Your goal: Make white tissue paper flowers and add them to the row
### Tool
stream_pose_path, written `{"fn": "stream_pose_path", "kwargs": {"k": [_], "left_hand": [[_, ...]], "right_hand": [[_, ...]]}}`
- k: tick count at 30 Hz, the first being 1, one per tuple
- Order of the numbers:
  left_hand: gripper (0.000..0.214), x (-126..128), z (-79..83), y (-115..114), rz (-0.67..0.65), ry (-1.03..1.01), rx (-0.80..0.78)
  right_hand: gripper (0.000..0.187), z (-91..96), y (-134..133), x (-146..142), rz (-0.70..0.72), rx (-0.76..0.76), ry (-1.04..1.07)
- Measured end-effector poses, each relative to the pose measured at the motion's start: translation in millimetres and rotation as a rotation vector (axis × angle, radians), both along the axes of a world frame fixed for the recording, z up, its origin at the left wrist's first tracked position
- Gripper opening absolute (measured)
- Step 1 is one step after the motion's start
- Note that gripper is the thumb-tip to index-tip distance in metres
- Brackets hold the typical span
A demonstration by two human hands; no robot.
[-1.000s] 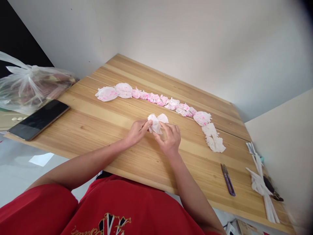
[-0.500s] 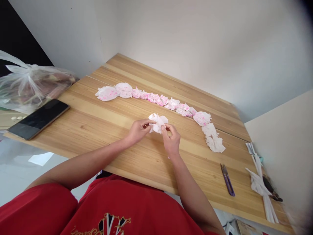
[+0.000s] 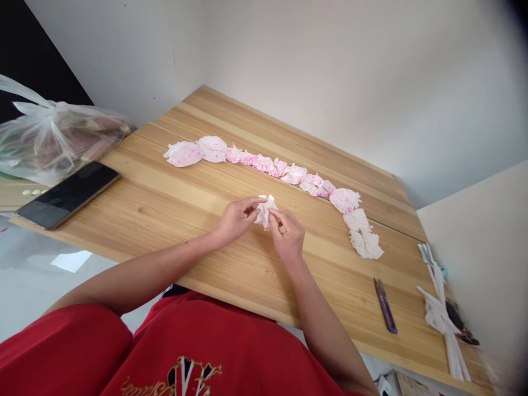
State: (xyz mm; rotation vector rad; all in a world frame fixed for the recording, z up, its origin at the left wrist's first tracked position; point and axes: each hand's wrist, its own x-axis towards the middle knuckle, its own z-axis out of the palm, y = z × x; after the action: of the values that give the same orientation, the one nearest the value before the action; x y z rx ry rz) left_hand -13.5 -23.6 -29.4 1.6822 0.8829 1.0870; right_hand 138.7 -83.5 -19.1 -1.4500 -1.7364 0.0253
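Note:
A small crumpled white paper flower (image 3: 266, 212) is pinched between my two hands, just above the table. My left hand (image 3: 238, 218) grips its left edge with thumb and fingers. From the right, my right hand (image 3: 287, 231) pinches its lower right side. Part of the flower is covered by my fingers. Beyond my hands, a curved row of similar crumpled pieces lies on the wood, with pink-stained ones (image 3: 268, 165) in the middle, rounder ones (image 3: 184, 154) at the left end and plain white ones (image 3: 365, 236) at the right end.
Purple-handled thread snips (image 3: 386, 308) lie on the wooden table (image 3: 173, 209) to the right, near a bundle of white strips (image 3: 441, 316). At the left edge rest a black phone (image 3: 68, 195) and a tied clear plastic bag (image 3: 61, 137). Walls border the table's far and right sides.
The flower now looks narrower and more gathered between my fingers. My right hand's fingers have shifted slightly left. The whole view has tilted a little; the other items lie as before.

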Motion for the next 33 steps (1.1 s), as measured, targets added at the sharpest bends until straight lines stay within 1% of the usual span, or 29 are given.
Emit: {"fn": "stream_pose_path", "kwargs": {"k": [4, 8, 10, 13, 15, 17, 20, 23, 28, 33], "left_hand": [[0.035, -0.6, 3.5, -1.7, 0.011, 0.003, -0.003], [0.033, -1.5, 6.9, -4.6, 0.0, 0.029, 0.03], [0.028, -1.8, 7.3, -5.7, -0.003, 0.039, 0.043], [0.022, -2.4, 6.6, -5.7, 0.012, 0.037, 0.056], [0.02, -3.0, 6.4, -4.8, 0.022, 0.049, 0.089], [0.019, -4.0, 7.7, -4.1, 0.004, 0.071, 0.137], [0.02, -5.5, 12.6, -4.5, -0.061, 0.072, 0.172], [0.017, -5.9, 17.2, -5.8, -0.092, 0.038, 0.106], [0.022, -3.1, 14.5, -4.6, -0.076, 0.015, -0.028], [0.019, -1.2, 10.1, -2.3, -0.042, 0.01, -0.063]], "right_hand": [[0.018, 1.0, -1.1, -1.2, -0.012, 0.003, -0.007], [0.011, 0.9, -0.7, -2.2, -0.026, 0.024, -0.026], [0.011, 1.0, -0.4, -2.4, -0.032, 0.003, 0.037], [0.015, 1.9, -0.4, -1.9, -0.035, -0.091, 0.197], [0.018, 2.3, -0.6, -1.2, -0.022, -0.149, 0.286], [0.02, 2.5, -0.8, -0.7, 0.0, -0.171, 0.321], [0.019, 2.8, -0.7, -0.8, 0.036, -0.152, 0.291], [0.019, 3.4, -0.4, -1.5, 0.055, -0.113, 0.242], [0.021, 3.0, -1.0, -2.2, 0.059, -0.057, 0.136], [0.023, -0.3, -2.0, -1.1, 0.093, 0.003, 0.002]]}}
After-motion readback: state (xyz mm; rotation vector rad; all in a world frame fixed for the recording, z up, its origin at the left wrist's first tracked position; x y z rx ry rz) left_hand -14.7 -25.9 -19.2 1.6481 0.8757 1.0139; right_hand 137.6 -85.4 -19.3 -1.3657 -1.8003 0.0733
